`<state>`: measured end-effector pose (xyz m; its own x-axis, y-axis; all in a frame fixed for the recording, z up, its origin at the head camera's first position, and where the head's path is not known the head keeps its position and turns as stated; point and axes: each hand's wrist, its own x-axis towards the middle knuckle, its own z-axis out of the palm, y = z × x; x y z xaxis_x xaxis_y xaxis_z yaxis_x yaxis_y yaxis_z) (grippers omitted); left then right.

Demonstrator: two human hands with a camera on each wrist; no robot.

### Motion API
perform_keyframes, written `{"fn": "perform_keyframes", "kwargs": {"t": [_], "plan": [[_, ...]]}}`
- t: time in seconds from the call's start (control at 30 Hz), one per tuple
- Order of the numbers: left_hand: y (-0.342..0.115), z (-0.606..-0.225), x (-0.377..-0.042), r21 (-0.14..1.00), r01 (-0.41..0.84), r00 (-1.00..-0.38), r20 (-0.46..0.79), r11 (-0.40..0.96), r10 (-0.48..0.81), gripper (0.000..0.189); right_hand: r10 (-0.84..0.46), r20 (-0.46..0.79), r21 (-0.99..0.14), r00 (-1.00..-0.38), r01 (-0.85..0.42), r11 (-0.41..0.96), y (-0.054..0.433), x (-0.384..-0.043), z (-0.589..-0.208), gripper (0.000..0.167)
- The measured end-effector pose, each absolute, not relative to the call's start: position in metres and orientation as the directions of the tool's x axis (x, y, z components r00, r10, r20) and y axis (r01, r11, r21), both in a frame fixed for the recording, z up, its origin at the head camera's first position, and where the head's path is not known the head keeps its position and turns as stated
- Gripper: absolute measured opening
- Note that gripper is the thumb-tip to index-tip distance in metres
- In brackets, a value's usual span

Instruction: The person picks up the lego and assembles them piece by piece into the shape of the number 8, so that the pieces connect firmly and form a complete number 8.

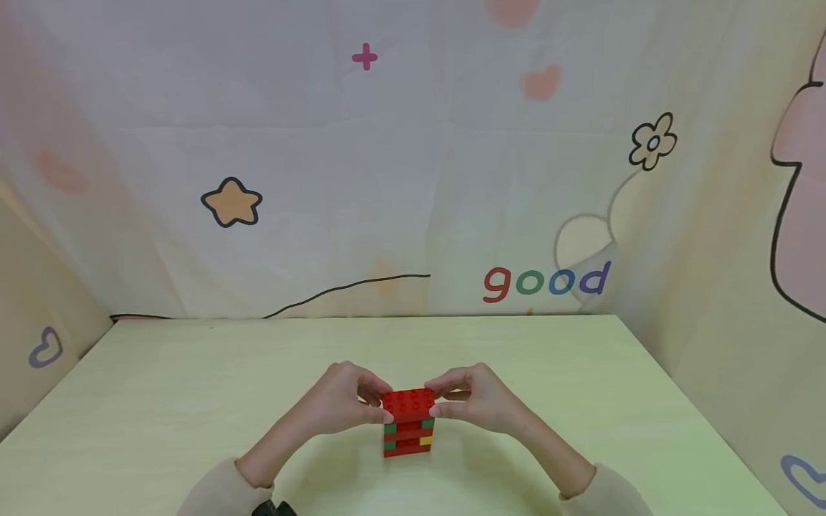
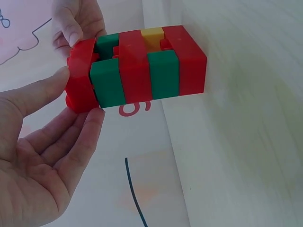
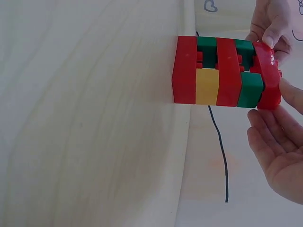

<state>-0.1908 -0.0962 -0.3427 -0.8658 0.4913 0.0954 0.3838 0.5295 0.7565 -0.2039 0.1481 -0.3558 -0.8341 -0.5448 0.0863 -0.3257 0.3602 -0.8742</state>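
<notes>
A small tower of toy building bricks stands on the table in front of me. Its bottom brick [image 2: 191,71] and middle brick [image 2: 135,66] are long and red. Between these two sit a yellow brick [image 3: 207,87] at one end and a green brick [image 2: 164,73] at the other. Green bricks [image 2: 108,82] also stand above the middle one. Across the top lies a red studded brick [image 1: 408,405], slightly tilted against the layer below. My left hand [image 1: 342,401] pinches its left end between thumb and fingers. The right hand [image 1: 480,401] pinches the opposite end.
The pale wooden table [image 1: 193,387] spreads around the tower. Behind it hangs a printed cloth [image 1: 400,186], with further cloth along both sides. A dark strap piece [image 1: 274,508] shows by the left sleeve.
</notes>
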Motion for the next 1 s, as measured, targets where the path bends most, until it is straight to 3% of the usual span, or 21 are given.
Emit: {"fn": "perform_keyframes", "kwargs": {"t": [0.47, 1.0], "plan": [[-0.1002, -0.3426, -0.1945, 0.762, 0.387, -0.852, 0.080, 0.519, 0.518, 0.026, -0.536, 0.117, -0.852, -0.836, -0.362, 0.378, 0.1421, -0.1994, -0.3545, 0.031], [-0.0999, -0.3508, -0.1946, 0.798, 0.351, -0.872, 0.088, 0.489, 0.482, 0.035, -0.517, 0.074, -0.830, -0.853, -0.340, 0.443, 0.1426, -0.2029, -0.3503, 0.030]]}}
